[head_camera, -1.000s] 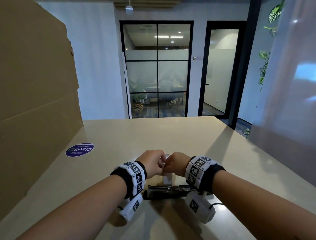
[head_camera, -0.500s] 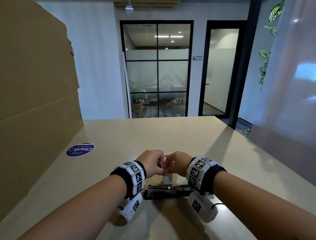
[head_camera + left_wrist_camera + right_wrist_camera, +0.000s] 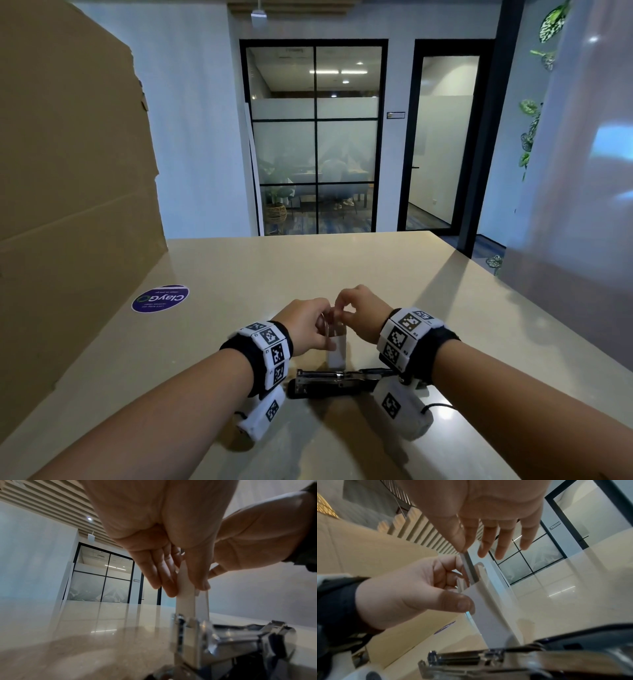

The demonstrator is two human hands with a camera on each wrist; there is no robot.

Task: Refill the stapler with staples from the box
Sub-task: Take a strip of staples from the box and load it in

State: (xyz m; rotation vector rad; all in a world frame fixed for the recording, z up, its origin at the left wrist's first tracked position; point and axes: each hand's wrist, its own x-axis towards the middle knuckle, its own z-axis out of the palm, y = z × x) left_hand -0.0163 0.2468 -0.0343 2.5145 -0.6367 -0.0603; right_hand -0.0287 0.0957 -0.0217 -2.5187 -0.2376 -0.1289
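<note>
Far left, big cardboard sheet (image 3: 68, 192) stands on edge along the table (image 3: 342, 267). Round purple sticker (image 3: 160, 298) lies flat on the tabletop just beside it.

Left hand (image 3: 303, 325) held above the table, fingers and thumb pinching the staple box (image 3: 336, 346), a small white box standing upright, its lower end down toward the stapler. In the right wrist view the left thumb (image 3: 453, 601) presses the box's flat white face, fingers curled round the other side.

A thin silvery strip of staples (image 3: 469, 570) sticks up out of the box's open top.

Right hand (image 3: 359, 313) just beside the left, nearly touching it. Thumb and forefinger pinch the top end of the strip; the other fingers (image 3: 501, 540) hang loose and straight, holding nothing.

Stapler (image 3: 337, 380) lies on the table close to the person, between the two wrists and right under the box, lengthwise left to right. Top arm swung open, shiny metal staple channel (image 3: 231, 635) exposed. Cannot tell whether the box touches the stapler.

Wrist bands with black-white markers on both arms.
</note>
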